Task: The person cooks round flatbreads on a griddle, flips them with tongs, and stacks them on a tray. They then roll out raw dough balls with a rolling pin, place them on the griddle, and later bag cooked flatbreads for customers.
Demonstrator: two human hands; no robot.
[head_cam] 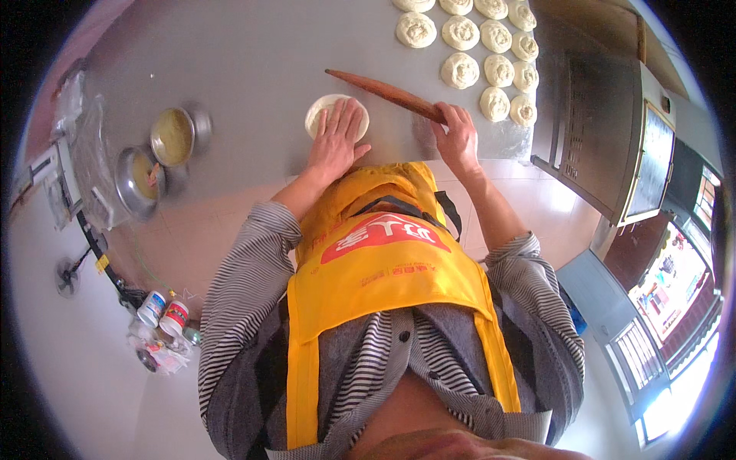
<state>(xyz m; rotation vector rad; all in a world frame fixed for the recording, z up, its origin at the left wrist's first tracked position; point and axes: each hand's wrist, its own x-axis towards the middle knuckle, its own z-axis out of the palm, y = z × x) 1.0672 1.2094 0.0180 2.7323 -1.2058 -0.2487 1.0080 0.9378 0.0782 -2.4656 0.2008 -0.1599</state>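
My left hand lies flat, fingers a little apart, on a pale round of dough near the front edge of the grey worktop. In my right hand is one end of a tapered wooden rolling pin; it slants up and to the left, its far tip beyond the dough round. To the right, coiled dough rounds sit in rows along the worktop's right side. My left palm hides part of the dough under it.
Two metal bowls with yellowish contents, one upper and one lower, stand at the left beside clear plastic bags. A large metal appliance adjoins the worktop's right end. Two tubs stand at lower left.
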